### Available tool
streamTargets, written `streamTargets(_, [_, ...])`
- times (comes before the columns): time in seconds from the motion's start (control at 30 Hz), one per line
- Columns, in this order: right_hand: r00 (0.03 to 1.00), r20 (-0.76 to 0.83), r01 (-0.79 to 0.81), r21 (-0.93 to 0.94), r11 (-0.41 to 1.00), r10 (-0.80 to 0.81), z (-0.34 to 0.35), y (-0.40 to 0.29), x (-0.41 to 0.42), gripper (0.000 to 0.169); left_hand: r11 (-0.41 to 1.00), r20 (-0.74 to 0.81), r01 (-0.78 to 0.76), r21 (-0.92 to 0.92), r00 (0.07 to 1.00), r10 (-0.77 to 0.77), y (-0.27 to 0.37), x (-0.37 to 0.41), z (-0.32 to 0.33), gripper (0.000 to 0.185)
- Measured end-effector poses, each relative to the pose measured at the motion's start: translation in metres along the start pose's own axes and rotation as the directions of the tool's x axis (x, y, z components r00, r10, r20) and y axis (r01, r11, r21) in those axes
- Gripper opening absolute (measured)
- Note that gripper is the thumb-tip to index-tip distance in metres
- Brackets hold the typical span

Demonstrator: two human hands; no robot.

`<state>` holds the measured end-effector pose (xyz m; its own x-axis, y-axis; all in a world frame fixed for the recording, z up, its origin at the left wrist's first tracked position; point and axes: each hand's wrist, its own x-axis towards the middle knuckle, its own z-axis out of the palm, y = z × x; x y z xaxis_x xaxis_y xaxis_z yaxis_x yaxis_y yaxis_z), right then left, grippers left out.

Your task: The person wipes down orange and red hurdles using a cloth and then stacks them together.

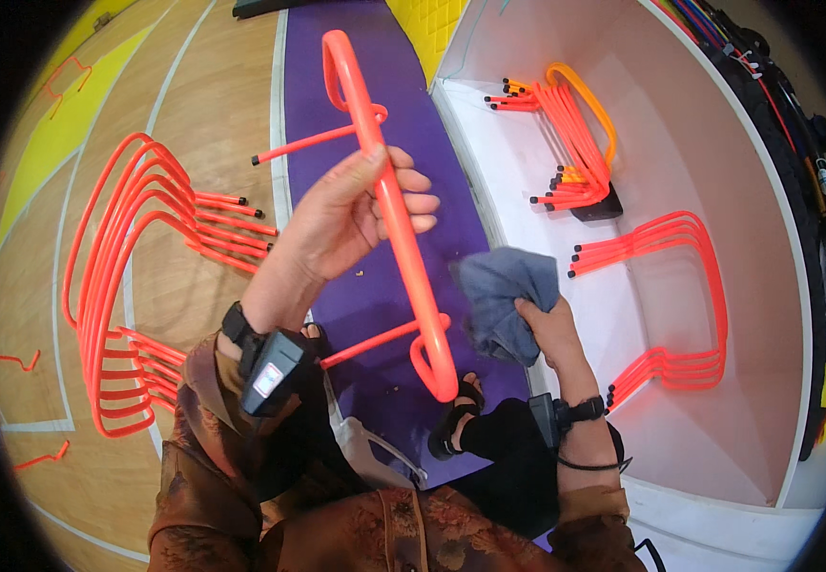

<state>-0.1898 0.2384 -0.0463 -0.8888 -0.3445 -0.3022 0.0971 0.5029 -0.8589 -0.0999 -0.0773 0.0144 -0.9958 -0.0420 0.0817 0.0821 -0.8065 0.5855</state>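
Note:
My left hand [359, 207] grips the top bar of an orange training hurdle [413, 268], which is held up in front of me over the purple floor strip. The hurdle's two feet point to the left, and the one at the top ends in a black cap. In my right hand [552, 332] is a crumpled blue-grey cloth [506, 304], a little to the right of the hurdle's lower end and apart from it. Dark devices are strapped to both wrists.
Several nested orange hurdles [130, 214] stand on the wooden floor at left. At right, a white open cabinet [509, 171] holds a stack of orange and yellow hurdles [574, 136] and another orange stack [717, 307]. A pale bag [366, 450] lies near my feet.

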Motion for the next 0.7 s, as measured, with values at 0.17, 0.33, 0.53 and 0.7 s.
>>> streamTargets(0.17, [0.991, 0.127, -0.007, 0.37, 0.929, -0.044, 0.015, -0.054, -0.048, 0.046, 0.989, -0.136, 0.062, 0.135, 0.99, -0.044, -0.025, 0.014, 0.008, 0.03])
streamTargets(0.33, [0.769, 0.258, 0.603, 0.012, 0.798, -0.585, 0.052, -0.069, -0.07, 0.048, 0.987, -0.151, 0.084, 0.136, 0.986, -0.063, -0.048, 0.016, 0.009, 0.03])
streamTargets(0.53, [0.521, 0.195, 0.778, -0.509, 0.369, -0.831, 0.078, -0.073, -0.064, 0.039, 0.971, -0.066, 0.237, -0.025, 0.969, -0.238, -0.068, 0.014, 0.02, 0.046])
streamTargets(0.7, [0.516, 0.121, 0.706, -0.62, 0.342, -0.848, 0.076, -0.084, -0.06, 0.041, 0.938, -0.045, 0.344, -0.036, 0.937, -0.346, -0.063, 0.009, 0.026, 0.07])
